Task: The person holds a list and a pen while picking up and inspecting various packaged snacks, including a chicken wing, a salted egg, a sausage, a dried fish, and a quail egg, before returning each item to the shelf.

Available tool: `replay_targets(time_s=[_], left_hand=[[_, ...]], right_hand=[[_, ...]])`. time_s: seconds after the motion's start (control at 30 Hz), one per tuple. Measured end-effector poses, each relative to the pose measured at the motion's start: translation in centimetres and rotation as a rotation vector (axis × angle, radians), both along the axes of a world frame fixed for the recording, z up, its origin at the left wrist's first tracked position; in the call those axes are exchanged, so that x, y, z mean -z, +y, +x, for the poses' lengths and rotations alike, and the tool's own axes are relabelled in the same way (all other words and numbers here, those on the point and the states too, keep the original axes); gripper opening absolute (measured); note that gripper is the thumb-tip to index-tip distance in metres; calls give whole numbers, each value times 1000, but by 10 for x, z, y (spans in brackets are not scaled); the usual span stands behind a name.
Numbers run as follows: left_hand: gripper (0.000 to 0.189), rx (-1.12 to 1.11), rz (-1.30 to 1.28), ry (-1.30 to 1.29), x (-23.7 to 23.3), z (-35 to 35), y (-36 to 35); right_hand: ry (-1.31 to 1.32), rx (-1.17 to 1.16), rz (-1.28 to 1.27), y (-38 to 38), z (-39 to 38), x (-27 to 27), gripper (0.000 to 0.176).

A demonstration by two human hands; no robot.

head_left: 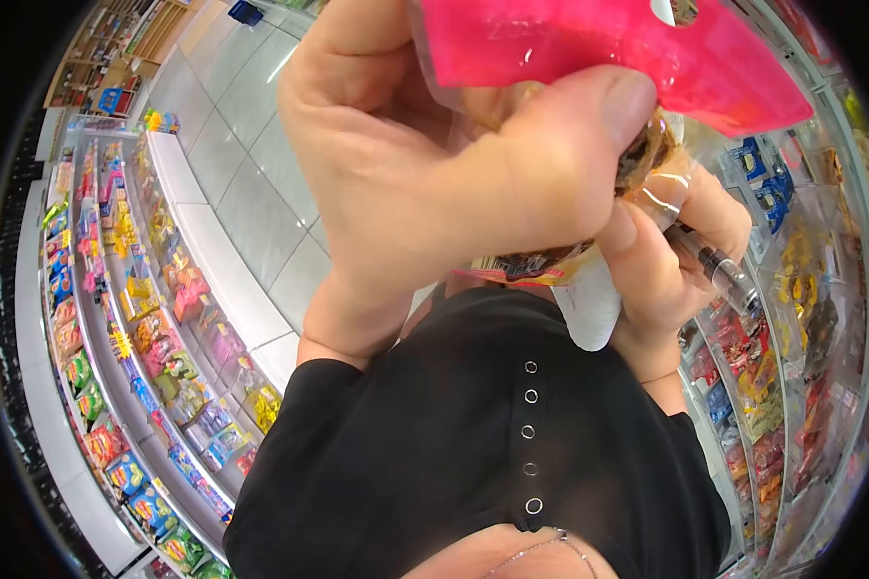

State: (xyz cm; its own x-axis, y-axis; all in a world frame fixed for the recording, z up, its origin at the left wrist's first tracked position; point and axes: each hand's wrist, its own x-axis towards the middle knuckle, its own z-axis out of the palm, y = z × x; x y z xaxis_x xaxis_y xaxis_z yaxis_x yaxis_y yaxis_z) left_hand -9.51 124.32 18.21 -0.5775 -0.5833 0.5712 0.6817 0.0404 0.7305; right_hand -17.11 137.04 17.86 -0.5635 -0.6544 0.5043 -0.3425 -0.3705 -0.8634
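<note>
Close to the camera, a pink and clear plastic package (599, 53) with a hang hole hangs between my hands, dark brown contents showing through it. My left hand (463, 164) is closed on the package, its thumb pressed against the pink part. My right hand (671, 251) pinches the lower side of the clear plastic and also has a pen (719, 270) between its fingers. A white rounded object (589, 304) sticks out below the fingers; what it is I cannot make out.
On the left, curved shelves (179, 198) carry many colourful snack packets. More hanging packets fill a rack (792, 318) on the right. Grey floor tiles (251, 164) lie between them, with a blue basket (245, 13) at the far end.
</note>
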Motion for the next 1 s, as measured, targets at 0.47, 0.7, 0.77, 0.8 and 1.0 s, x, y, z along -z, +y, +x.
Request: replay_targets(time_s=[0.47,0.7,0.77,0.8,1.0], left_hand=[[20,-109,37,-56,-9,10,-4],[18,-151,65,-103,-14,8,-6],[17,-146,80,-154,-10,10,-9],[17,-127,82,-195,-7,10,-12],[31,-34,267,-402,83,41,-46]], right_hand=[[-20,-4,-43,-12,6,6,18],[23,-70,-84,-20,-3,10,11],[21,-52,-90,-27,-5,20,12],[7,-65,-29,-30,-5,22,12],[-468,-70,-71,-39,-11,84,41]])
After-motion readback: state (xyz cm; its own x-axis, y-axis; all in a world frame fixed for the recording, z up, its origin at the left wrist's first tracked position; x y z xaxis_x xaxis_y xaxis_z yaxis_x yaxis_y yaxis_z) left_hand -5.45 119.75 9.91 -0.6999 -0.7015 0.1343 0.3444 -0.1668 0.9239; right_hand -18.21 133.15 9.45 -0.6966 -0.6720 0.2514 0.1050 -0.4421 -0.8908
